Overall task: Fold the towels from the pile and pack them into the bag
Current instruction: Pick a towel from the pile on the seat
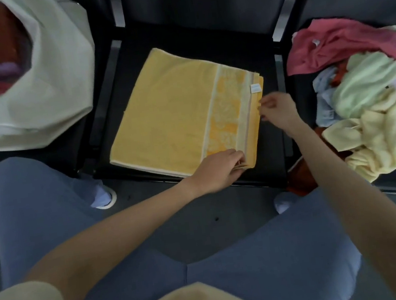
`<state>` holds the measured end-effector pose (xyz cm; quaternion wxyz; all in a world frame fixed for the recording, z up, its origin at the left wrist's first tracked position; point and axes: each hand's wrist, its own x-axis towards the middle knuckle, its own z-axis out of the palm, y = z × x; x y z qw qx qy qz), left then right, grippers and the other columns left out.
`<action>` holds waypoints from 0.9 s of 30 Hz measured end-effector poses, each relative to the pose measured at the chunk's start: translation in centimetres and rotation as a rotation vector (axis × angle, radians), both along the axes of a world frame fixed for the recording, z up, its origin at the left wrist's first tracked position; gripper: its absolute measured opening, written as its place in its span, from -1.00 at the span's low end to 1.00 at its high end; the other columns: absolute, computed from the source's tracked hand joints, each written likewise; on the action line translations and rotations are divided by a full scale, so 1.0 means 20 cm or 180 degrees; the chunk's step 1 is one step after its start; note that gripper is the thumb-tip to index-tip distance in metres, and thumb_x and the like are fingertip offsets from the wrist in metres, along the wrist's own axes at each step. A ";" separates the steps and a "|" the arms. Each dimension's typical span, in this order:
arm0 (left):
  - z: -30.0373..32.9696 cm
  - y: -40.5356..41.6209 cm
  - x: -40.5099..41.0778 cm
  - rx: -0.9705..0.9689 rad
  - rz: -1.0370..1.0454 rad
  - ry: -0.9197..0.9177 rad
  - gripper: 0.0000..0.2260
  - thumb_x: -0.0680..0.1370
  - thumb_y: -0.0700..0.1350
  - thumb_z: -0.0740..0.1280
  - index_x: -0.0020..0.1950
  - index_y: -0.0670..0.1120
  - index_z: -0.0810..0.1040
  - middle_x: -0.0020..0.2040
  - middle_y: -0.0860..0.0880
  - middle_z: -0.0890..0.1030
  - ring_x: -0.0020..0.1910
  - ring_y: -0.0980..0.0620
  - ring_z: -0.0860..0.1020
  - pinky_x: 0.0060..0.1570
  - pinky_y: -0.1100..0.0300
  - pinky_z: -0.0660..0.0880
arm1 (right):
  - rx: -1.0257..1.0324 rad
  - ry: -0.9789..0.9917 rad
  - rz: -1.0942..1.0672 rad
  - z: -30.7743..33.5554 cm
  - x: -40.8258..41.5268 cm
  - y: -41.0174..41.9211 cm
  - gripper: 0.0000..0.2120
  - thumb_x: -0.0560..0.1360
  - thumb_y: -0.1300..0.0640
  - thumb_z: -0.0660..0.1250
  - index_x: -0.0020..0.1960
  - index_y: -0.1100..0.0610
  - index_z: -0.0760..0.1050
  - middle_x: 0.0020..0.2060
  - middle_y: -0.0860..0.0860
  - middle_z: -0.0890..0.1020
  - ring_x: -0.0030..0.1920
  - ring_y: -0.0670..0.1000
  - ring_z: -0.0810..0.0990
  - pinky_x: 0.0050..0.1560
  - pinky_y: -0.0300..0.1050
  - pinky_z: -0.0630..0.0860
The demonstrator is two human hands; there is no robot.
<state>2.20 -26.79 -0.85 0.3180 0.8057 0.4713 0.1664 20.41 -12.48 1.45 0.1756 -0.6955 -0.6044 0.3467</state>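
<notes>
A row of dark seats (247, 41) runs across the view, and the person sits facing it, blue trousers (259, 268) and a pale yellow top filling the lower part of the picture. On the left seat stands a white bag (51, 94), its mouth open toward the camera; folded red and purple cloth lies stacked inside it. On the right seat sits the pile (373, 99), a loose heap of towels: a pink one on top at the back, pale green, light blue and pale yellow ones tumbled below, with a bit of orange showing between them. On the middle seat lies the yellow towel (169, 118), folded flat into a rough square, its patterned band and stripes running along the right side. A small white tag (255, 88) sits at its far right corner. The left hand (218, 172) pinches the near right corner, fingers curled over the stacked layers. The right hand (278, 112) is at the right edge, fingertips curled against the hem just below the tag, seemingly pinching it. A white shoe (103, 197) shows on the floor under the seat front
</notes>
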 end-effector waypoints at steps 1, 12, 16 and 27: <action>0.01 0.01 0.00 -0.0063 -0.0010 0.0010 -0.86 0.58 -0.08 0.31 0.07 -0.12 0.51 -0.02 -0.03 0.56 -0.17 0.05 0.49 -0.25 0.22 0.31 | 0.0091 -0.0095 -0.0098 -0.02 -0.03 0.10 -0.80 0.48 0.24 0.30 0.10 0.22 0.54 -0.04 0.14 0.62 -0.04 0.11 0.62 0.06 0.07 0.59; 0.04 0.10 -0.01 -0.0782 -0.0327 0.0284 -0.94 0.53 -0.13 0.28 -0.08 -0.11 0.44 -0.28 0.04 0.47 -0.31 0.06 0.42 -0.34 0.17 0.30 | -0.0361 -0.0138 -0.0801 -0.16 -0.14 0.58 -0.81 0.39 0.15 0.43 -0.11 0.17 0.43 -0.16 0.10 0.53 -0.13 0.10 0.59 -0.07 0.11 0.63; 0.07 0.11 0.00 -0.1054 -0.0440 0.0224 -0.98 0.53 -0.18 0.25 -0.09 -0.11 0.44 -0.32 0.06 0.42 -0.36 0.11 0.37 -0.36 0.22 0.27 | -0.0469 0.0058 -0.0971 -0.16 -0.14 0.59 -0.78 0.42 0.22 0.39 -0.03 0.17 0.38 -0.09 0.11 0.49 -0.15 0.05 0.51 -0.14 -0.06 0.57; 0.09 0.08 -0.02 -0.1563 -0.0348 0.0089 -0.77 0.44 -0.30 0.26 -0.31 -0.11 0.23 -0.38 -0.02 0.29 -0.39 0.04 0.24 -0.37 0.14 0.15 | -0.0221 -0.0729 -0.0617 -0.16 -0.10 0.56 -0.90 0.46 0.28 0.33 -0.06 0.31 0.51 -0.15 0.12 0.51 -0.09 0.04 0.50 -0.21 -0.14 0.42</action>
